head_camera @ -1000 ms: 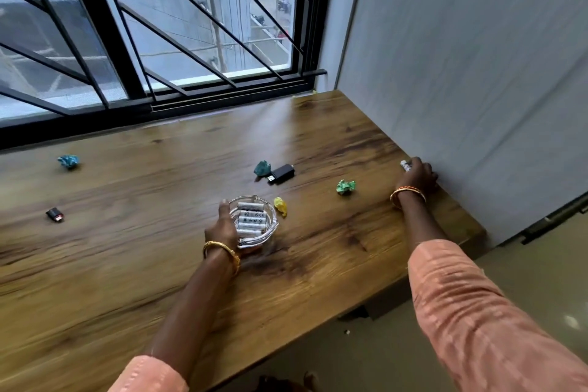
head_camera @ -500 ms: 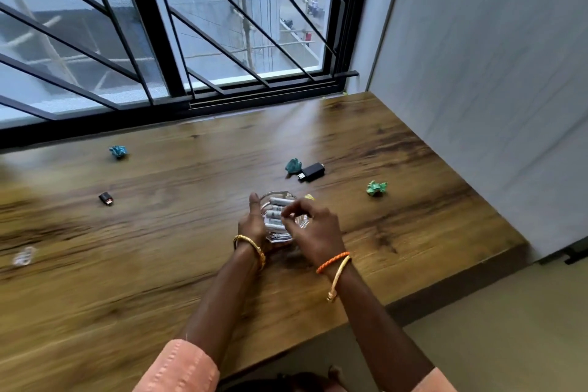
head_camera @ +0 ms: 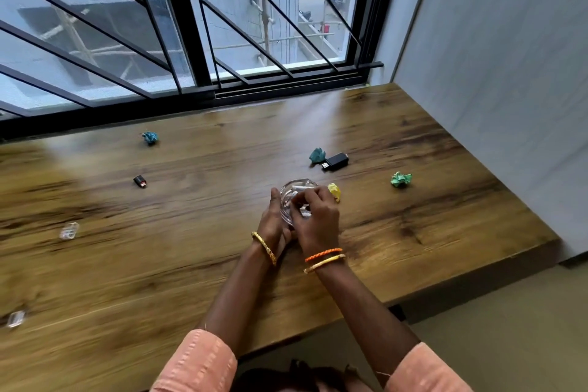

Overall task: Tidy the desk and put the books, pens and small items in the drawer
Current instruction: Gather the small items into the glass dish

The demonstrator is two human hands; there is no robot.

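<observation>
A clear glass bowl [head_camera: 297, 184] with white batteries [head_camera: 299, 188] in it stands mid-desk. My left hand [head_camera: 273, 223] grips the bowl's left side. My right hand [head_camera: 316, 216] lies over the bowl, its fingers curled down onto a battery at the rim and hiding most of the contents. Around the bowl lie a yellow paper ball [head_camera: 334, 191], a black USB stick [head_camera: 335, 161], a teal paper ball [head_camera: 317, 155] and a green paper ball [head_camera: 401, 179]. Further left are a small black and red adapter [head_camera: 140, 181] and another teal ball [head_camera: 150, 137].
The wooden desk [head_camera: 191, 248] runs against a barred window [head_camera: 191, 41] at the back and a grey wall [head_camera: 493, 105] on the right. Two small clear plastic pieces [head_camera: 69, 230] [head_camera: 16, 318] lie far left. The desk's front edge drops to the floor at the lower right.
My right hand left the wall at the desk's right edge with a white battery and came over the bowl. My left hand stayed on the bowl. The view shifted left.
</observation>
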